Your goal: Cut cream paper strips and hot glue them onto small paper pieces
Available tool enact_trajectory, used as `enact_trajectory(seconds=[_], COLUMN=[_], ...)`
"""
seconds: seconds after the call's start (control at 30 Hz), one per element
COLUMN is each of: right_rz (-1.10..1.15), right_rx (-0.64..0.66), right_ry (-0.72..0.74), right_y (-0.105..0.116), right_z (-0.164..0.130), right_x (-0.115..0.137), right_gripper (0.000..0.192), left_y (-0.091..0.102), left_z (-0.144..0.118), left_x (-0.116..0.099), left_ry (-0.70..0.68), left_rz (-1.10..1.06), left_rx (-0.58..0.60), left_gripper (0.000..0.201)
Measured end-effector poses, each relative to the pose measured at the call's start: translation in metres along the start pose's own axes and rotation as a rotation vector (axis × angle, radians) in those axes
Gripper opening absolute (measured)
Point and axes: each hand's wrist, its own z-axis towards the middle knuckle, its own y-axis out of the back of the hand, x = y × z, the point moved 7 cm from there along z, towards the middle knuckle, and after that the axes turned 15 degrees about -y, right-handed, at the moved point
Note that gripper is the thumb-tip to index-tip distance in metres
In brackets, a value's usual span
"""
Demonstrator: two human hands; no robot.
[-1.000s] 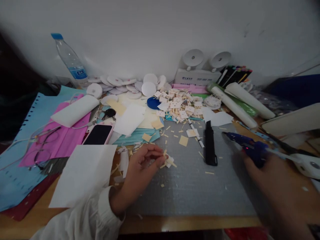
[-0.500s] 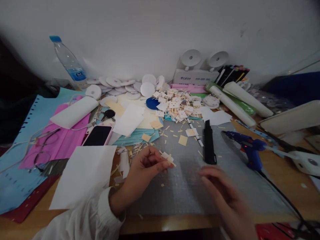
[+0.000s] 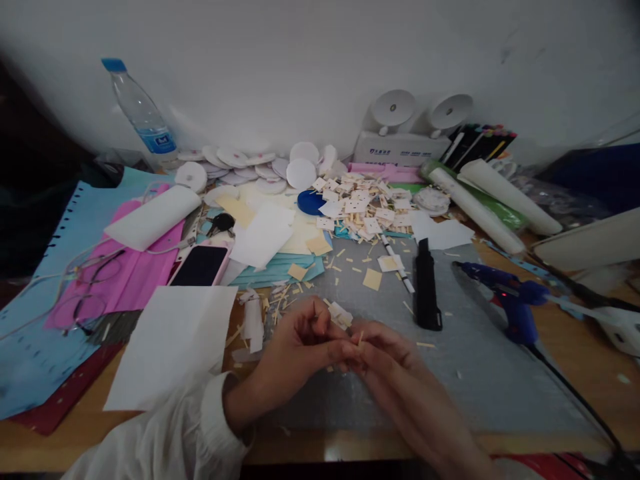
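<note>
My left hand point(image 3: 300, 343) and my right hand point(image 3: 387, 353) meet fingertip to fingertip over the grey cutting mat point(image 3: 450, 393). Together they pinch a small cream paper piece point(image 3: 341, 315) with thin strips sticking out of it. The left fingers curl around it from the left, and the right fingertips touch it from the right. A blue glue gun point(image 3: 505, 297) rests on the mat to the right, apart from both hands. A black utility knife point(image 3: 427, 285) lies just beyond the hands.
A heap of small cream squares point(image 3: 363, 207) and white discs point(image 3: 250, 163) lies at the back. A phone point(image 3: 201, 265), white sheets point(image 3: 170, 343), pink and blue paper, glasses point(image 3: 90, 293) sit left. A water bottle point(image 3: 143, 117), white rolls point(image 3: 493, 200) and the glue gun cord point(image 3: 575, 400) are around.
My right hand let go of the glue gun, which now rests on the mat, and swept left to join my left hand on the small paper piece.
</note>
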Motion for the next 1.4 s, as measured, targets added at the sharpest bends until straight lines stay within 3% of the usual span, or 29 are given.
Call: enact_trajectory(seconds=[0.1,0.23,0.37,0.47,0.67,0.8,0.9,1.0,1.2,1.4], right_rz=[-0.001,-0.107,-0.243,-0.327,-0.465,-0.411,-0.364,-0.37,-0.393,-0.385], right_rx=[-0.012,-0.085,-0.169,-0.229,-0.176,-0.058,0.058,0.142,0.223,0.225], right_ry=[-0.003,0.097,0.181,0.196,0.116,0.082,0.039,0.002,-0.069,-0.077], right_y=[0.004,0.025,0.048,0.058,0.056,0.045,0.034,0.026,0.02,0.023], right_z=[0.0,0.009,0.031,0.047,0.05,0.04,0.032,0.026,0.022,0.023], right_x=[0.011,0.049,0.078,0.077,0.052,0.05,0.051,0.05,0.039,0.034], right_gripper=[0.018,0.012,0.018,0.021,0.019,0.018,0.02,0.025,0.026,0.027], left_y=[0.007,0.015,0.014,0.016,0.013,0.015,0.012,0.01,0.004,0.0], left_z=[0.002,0.007,0.011,0.014,0.013,0.009,0.006,0.005,0.006,0.007], left_x=[-0.009,-0.031,-0.02,-0.009,-0.014,-0.009,-0.003,-0.002,-0.005,-0.008], left_ry=[-0.097,-0.365,-0.418,-0.364,-0.374,-0.141,0.025,0.113,0.099,0.056], left_rz=[0.242,0.911,1.346,1.437,1.245,0.863,0.498,0.282,0.103,0.123], left_rx=[-0.018,-0.017,0.164,0.233,0.182,0.098,0.019,-0.032,0.008,0.033], left_gripper=[0.035,0.007,0.035,0.032,0.015,0.008,0.017,0.019,0.018,0.02])
